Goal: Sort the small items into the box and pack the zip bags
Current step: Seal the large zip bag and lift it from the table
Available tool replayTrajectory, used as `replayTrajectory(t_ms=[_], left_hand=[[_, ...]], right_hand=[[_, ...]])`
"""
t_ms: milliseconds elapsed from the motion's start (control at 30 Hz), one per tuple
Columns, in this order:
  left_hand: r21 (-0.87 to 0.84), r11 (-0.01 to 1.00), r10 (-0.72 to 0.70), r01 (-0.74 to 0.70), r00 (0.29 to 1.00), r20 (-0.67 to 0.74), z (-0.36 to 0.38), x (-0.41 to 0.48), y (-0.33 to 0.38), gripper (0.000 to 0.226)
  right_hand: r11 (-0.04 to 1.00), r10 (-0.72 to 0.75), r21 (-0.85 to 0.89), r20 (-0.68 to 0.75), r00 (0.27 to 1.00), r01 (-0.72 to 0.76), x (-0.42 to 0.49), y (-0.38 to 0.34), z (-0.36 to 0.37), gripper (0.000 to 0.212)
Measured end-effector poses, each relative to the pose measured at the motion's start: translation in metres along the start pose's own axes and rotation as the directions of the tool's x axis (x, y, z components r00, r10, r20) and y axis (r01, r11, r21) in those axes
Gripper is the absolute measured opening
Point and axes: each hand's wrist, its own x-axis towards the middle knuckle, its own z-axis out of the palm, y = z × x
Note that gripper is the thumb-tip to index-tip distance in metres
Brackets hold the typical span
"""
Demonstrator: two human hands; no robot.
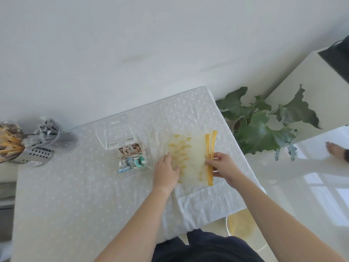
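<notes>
Covering the surface [75, 186] is a white eyelet cloth, and on it, just right of the clear box [120, 137], lies the zip bag [192, 157]: translucent, printed with pale yellow shapes, with two amber zip strips along its right edge. Its long axis runs from the near edge of the surface toward the wall, the zip strips pointing the same way. Lying flat on the bag's left side, nearest the box, is the left hand [166, 173], fingers spread and grasping nothing. On the bag's far side from the box, the right hand [222, 167] pinches the zip strips. Small brown and teal packets [132, 157] fill the box's near compartments.
</notes>
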Motion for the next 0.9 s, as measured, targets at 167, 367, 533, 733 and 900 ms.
replayTrajectory(t_ms=[167,367,533,733,900], left_hand=[[-0.426,0.89,-0.122,0.163,0.985,0.121,-0.009,-0.015,-0.008,0.073],[-0.725,0.481,-0.137,0.494,0.859,0.494,-0.004,-0.034,-0.027,0.077],[-0.582,0.602,0.005,0.546,0.727,0.687,-0.003,-0.064,-0.035,0.095],[-0.489,0.613,0.148,0.62,0.518,0.842,0.002,-0.106,-0.038,0.06],[-0.485,0.661,0.229,0.573,0.461,0.857,0.005,-0.134,-0.015,0.052]], right_hand=[[0.988,0.028,0.147,0.077,0.997,-0.039,-0.039,0.018,-0.017,0.023],[0.957,0.015,0.288,0.084,0.996,-0.039,-0.098,0.055,-0.02,0.025],[0.863,-0.015,0.506,0.048,0.999,-0.011,-0.148,0.094,-0.014,0.034],[0.706,-0.07,0.708,0.029,0.997,0.029,-0.206,0.135,-0.008,0.043],[0.647,-0.07,0.757,-0.061,0.996,0.092,-0.241,0.163,-0.012,0.045]])
